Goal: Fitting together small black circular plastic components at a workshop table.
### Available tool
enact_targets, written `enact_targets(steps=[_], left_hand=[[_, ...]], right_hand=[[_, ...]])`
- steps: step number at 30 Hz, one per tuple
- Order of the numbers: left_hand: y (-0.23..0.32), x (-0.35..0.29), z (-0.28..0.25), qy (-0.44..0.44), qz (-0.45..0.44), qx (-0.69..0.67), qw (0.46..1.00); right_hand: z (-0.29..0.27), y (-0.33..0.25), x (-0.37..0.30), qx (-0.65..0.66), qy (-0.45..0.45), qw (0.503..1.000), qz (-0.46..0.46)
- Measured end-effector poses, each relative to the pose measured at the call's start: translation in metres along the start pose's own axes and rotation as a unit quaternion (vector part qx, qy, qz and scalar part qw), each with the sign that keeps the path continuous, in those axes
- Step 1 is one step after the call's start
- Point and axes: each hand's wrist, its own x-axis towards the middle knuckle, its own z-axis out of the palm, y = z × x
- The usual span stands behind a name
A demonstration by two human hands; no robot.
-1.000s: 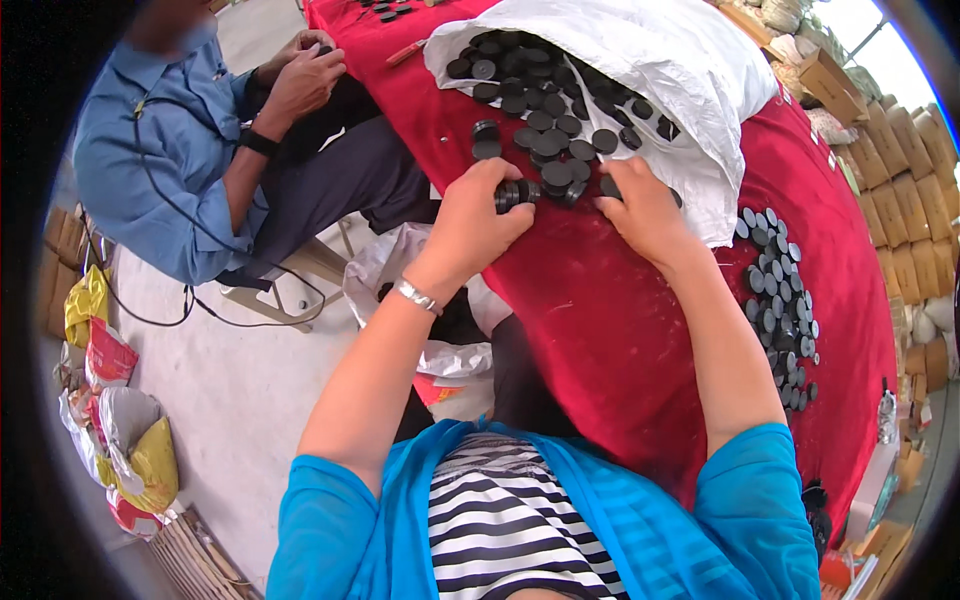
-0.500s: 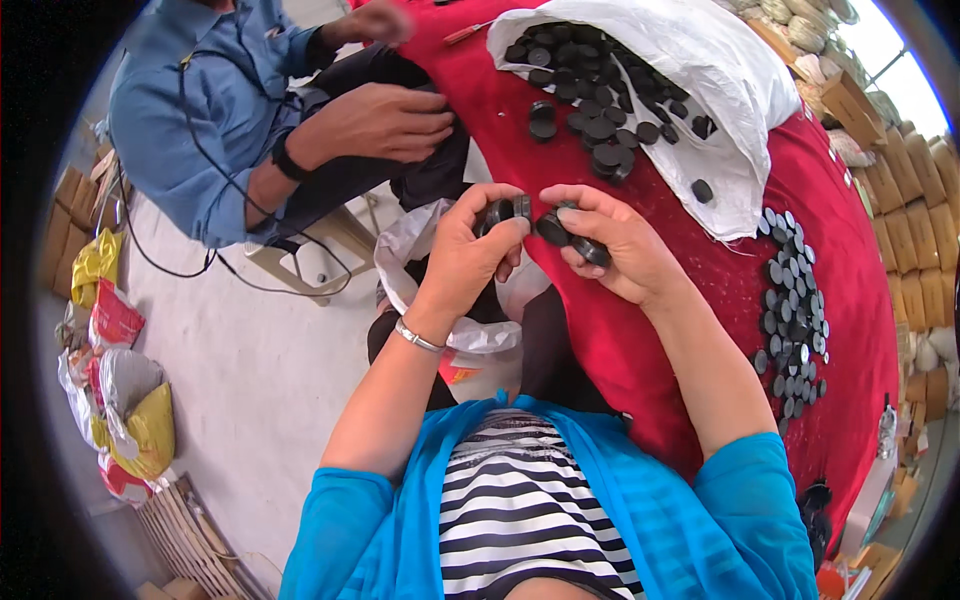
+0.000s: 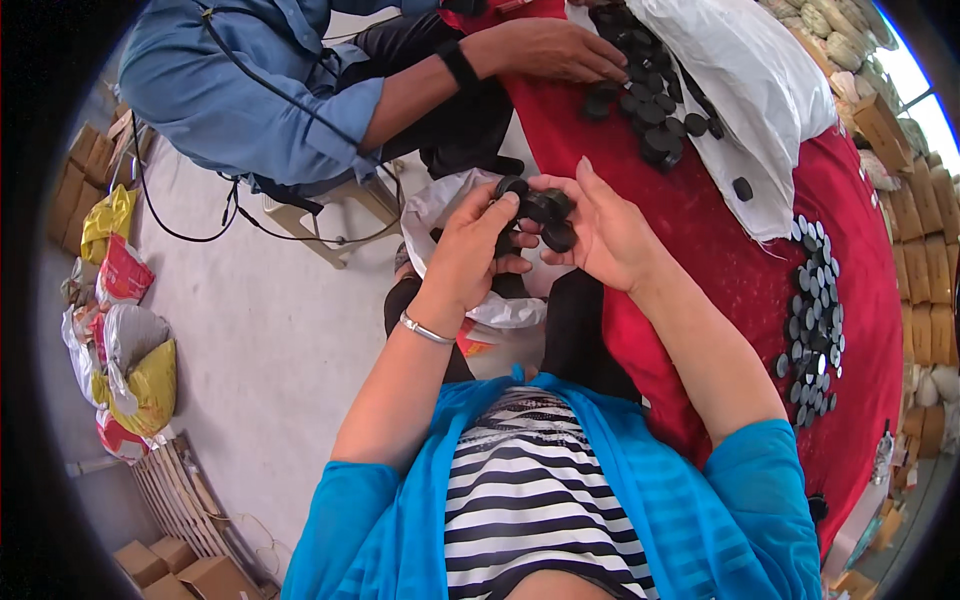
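My left hand (image 3: 472, 252) and my right hand (image 3: 598, 232) meet above my lap, and both hold a small handful of round black discs (image 3: 541, 208). Under them a white plastic bag (image 3: 452, 212) stands open between my knees. To my right lies a table with a red cloth (image 3: 720, 270). A white sack (image 3: 760, 90) on it carries a heap of the same black discs (image 3: 645, 100). Several more discs (image 3: 815, 320) lie in rows on the cloth at the right.
A person in a blue shirt (image 3: 250, 90) sits at the upper left on a stool, with a hand (image 3: 550, 50) on the disc heap. Yellow and red bags (image 3: 120, 330) lie on the floor at left. Cardboard boxes (image 3: 915, 220) line the right side.
My hands have come back from the heap on the table toward my lap, with black discs in them. The other person's hand has reached onto the heap.
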Motion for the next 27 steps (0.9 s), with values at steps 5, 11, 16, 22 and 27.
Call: enact_targets(steps=[5, 11, 16, 22, 27], left_hand=[[-0.001, 0.004, -0.002, -0.011, 0.003, 0.01, 1.0], [0.002, 0.0, 0.004, -0.007, 0.009, -0.024, 1.0], [0.004, -0.004, 0.003, -0.002, 0.01, -0.059, 0.998], [0.005, -0.01, -0.005, -0.033, 0.024, -0.08, 0.996], [0.008, -0.014, -0.007, -0.046, 0.013, -0.093, 0.995]], right_hand=[[-0.005, 0.003, -0.002, -0.02, -0.013, 0.999, -0.028], [-0.007, 0.006, -0.002, -0.043, -0.012, 0.997, -0.071], [-0.003, 0.004, -0.005, -0.024, -0.027, 0.997, -0.065], [-0.005, 0.002, -0.004, 0.037, -0.037, 0.998, -0.019], [-0.008, 0.004, -0.002, 0.048, -0.006, 0.999, 0.002]])
